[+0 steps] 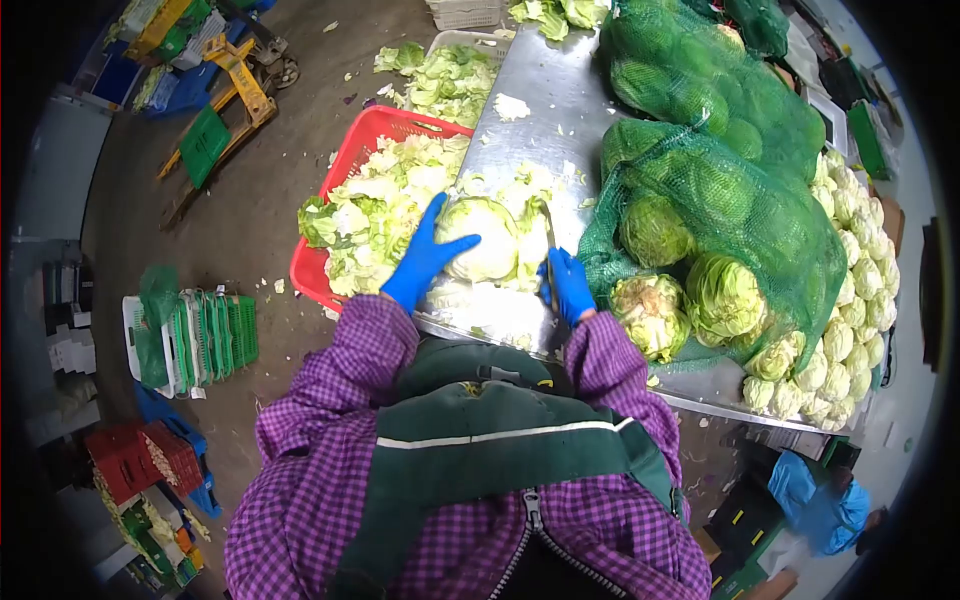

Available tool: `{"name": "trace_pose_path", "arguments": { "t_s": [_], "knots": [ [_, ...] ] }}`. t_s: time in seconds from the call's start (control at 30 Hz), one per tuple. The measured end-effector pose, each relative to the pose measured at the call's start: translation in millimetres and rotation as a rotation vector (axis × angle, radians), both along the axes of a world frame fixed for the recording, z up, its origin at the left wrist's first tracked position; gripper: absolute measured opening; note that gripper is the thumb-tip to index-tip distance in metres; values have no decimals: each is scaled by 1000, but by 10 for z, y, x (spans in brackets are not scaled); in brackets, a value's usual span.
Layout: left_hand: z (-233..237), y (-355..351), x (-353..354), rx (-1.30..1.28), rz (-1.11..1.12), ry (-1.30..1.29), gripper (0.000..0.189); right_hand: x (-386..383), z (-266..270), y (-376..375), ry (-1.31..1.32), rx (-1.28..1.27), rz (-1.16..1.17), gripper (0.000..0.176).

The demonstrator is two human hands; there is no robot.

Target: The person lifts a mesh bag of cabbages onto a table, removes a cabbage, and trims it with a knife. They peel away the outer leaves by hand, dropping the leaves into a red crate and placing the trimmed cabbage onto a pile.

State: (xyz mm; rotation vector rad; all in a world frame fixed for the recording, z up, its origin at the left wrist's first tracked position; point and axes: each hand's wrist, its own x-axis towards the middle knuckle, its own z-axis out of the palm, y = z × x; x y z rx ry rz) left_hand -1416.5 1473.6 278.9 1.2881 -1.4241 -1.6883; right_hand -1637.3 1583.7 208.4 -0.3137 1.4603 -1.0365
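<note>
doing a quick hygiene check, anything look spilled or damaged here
Yes: leaf scraps lie scattered on the floor left of the red crate, outside any container. One cabbage by the green net shows brownish patches, unlike its greener neighbour.

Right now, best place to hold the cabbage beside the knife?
Probably grip the cabbage by its left flank, coming from the left with a wide spread: it's round, so a broad hold should limit rolling. The left hand is on that side, while the knife in the right hand is to the cabbage's right, so avoid that side.
</note>
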Motion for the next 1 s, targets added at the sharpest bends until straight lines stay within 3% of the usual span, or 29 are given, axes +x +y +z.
{"name": "trace_pose_path", "arguments": {
  "t_s": [0.03,0.07,0.13,0.17,0.23,0.27,0.33,0.4,0.47,0.53,0.7,0.73,0.77,0.8,0.87,0.9,0.93,1.0],
  "knots": [
    [-109,81,18,-89,-59,-62,91,-35,-49,70,155,113,146,48],
    [-126,140,33,-72,-57,-67,91,26,36,133,149,129,150,48],
    [-80,93,-2,-141,-114,-90,93,137,451,106,1177,-371,116,48],
    [-14,70,-9,-50,-119,-54,94,150,626,99,1175,-368,124,48],
    [147,-45,-36,-12,-161,-91,94,150,872,-40,987,-528,441,60],
    [183,-87,-52,33,-204,-127,94,175,867,-99,1049,-645,507,61],
    [67,-140,-76,8,-219,-148,93,238,1054,-236,1023,-476,759,59],
    [26,-156,-139,-141,-306,-219,92,226,984,-410,1059,-470,781,57],
    [56,-207,-163,-79,-272,-221,91,240,839,-523,1092,-457,800,56],
    [29,-267,-216,-25,-266,-250,93,256,686,-584,1115,-492,597,51],
    [110,-368,-336,66,-271,-105,92,205,550,-824,1111,-222,309,42],
    [108,-353,-294,1,-393,-119,93,-15,57,-921,985,-360,98,42],
    [119,-401,-259,-80,-509,-140,95,-148,-194,-866,947,-294,186,40],
    [-43,-384,-195,-390,-560,-270,94,-167,-357,-848,902,-232,273,39],
    [15,-247,-157,-395,-344,-193,92,-66,-587,-711,609,-185,59,36],
    [-9,-135,-148,-339,-117,-112,92,12,-189,-538,314,-147,-50,35],
    [-24,-62,-148,-289,106,-31,93,62,-104,-466,213,-86,-135,35],
    [-315,180,-35,-563,195,-181,99,112,60,-322,243,-5,-115,39]
  ]
}}
